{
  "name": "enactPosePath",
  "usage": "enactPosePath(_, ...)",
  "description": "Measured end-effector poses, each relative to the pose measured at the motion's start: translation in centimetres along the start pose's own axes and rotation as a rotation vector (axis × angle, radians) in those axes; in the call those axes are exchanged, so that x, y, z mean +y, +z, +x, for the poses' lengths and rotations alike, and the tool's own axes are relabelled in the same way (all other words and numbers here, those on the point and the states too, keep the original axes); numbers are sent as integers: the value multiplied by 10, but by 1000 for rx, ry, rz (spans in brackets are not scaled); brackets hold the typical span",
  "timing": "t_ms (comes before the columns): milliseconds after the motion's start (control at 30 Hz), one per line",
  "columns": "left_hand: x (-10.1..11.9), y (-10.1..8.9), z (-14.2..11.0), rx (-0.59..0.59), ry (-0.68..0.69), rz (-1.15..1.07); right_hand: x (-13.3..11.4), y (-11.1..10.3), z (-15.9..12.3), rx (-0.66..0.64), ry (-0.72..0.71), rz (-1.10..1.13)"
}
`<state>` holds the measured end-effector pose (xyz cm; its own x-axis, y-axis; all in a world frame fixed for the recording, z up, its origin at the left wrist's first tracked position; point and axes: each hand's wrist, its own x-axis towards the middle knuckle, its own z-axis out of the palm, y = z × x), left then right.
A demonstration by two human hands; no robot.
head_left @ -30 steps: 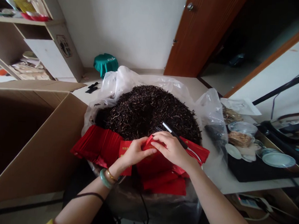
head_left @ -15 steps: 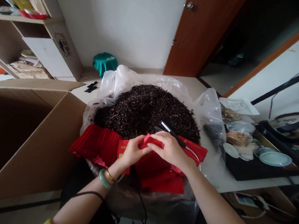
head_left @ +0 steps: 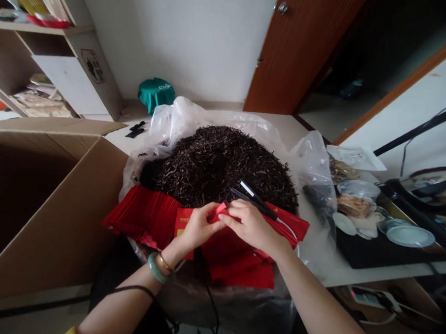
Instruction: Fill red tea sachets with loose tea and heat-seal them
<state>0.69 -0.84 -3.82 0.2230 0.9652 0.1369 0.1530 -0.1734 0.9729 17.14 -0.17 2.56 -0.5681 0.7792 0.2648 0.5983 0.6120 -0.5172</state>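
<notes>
My left hand point(head_left: 199, 229) and my right hand point(head_left: 251, 226) meet above the plastic-lined heap of loose black tea leaves point(head_left: 218, 172). Between their fingertips they pinch a small red paper packet point(head_left: 220, 211), mostly hidden by the fingers. A black clamp-like tool with a white strip point(head_left: 257, 201) lies against the back of my right fingers, and a thin white cord runs from it. I cannot tell whether that hand grips it. Beneath both hands spread flat red packets point(head_left: 235, 259), with a thick stack of them point(head_left: 143, 215) to the left.
A large open cardboard box point(head_left: 48, 205) stands to the left. To the right, a dark tray point(head_left: 369, 253) holds dishes and a glass bowl, beside a metal pot point(head_left: 431, 189). A power strip point(head_left: 366, 299) and cables lie below the table edge.
My hands have drawn closer together and the red packet has folded down between the fingers. The black tool has tilted slightly, and the view has shifted a little.
</notes>
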Motion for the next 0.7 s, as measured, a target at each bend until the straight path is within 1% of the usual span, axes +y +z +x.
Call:
enactPosePath(133,4,0,0,19,8,15,3,3,0,94,-39,0)
enactPosePath(300,7,-1,0,33,11,29,6,7,1,223,-38,41)
enactPosePath(500,8,-1,-2,52,4,24,6,7,2,302,-54,59)
enactPosePath(700,11,0,-4,54,9,-32,6,7,1,343,0,103)
